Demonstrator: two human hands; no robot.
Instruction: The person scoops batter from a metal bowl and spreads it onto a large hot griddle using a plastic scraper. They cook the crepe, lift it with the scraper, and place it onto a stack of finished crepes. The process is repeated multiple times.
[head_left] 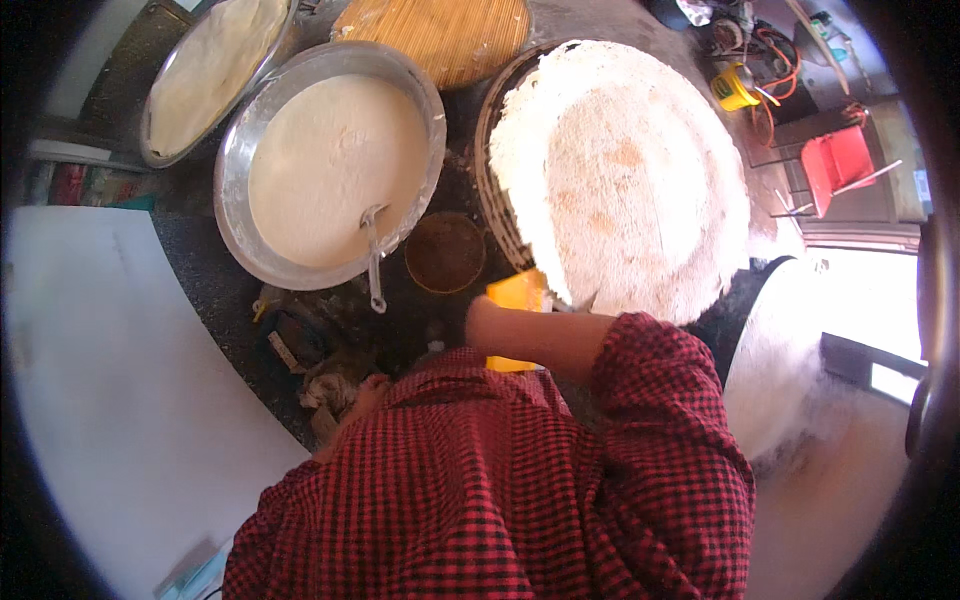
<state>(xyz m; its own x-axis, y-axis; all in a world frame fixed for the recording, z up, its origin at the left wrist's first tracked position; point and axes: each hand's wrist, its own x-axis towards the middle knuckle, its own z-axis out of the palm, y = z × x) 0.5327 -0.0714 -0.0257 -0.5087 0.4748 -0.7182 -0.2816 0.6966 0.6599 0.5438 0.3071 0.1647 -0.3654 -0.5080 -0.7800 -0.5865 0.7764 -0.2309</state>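
Observation:
My right hand [488,320] reaches over a yellow plastic object [515,290] below the large round griddle, fingers curled against it and mostly hidden. Pale, thin batter or flatbread [630,170] covers the griddle, with ragged edges and light brown patches; a small grey point [585,305] shows at its lower edge. My left hand [372,392] is low, mostly hidden by my red checked shirt, beside crumpled cloth [330,395]. To the upper left, a wide metal basin [320,170] holds cream batter and a metal ladle [373,270]. A brown round pot [445,250] sits between basin and griddle.
A covered basin [210,85] and a slatted round mat [430,35] lie at the back. A white board [120,400] fills the left. At right are a red chair [835,170], yellow bucket [733,88], orange hose [785,65] and pale curved surface [770,370].

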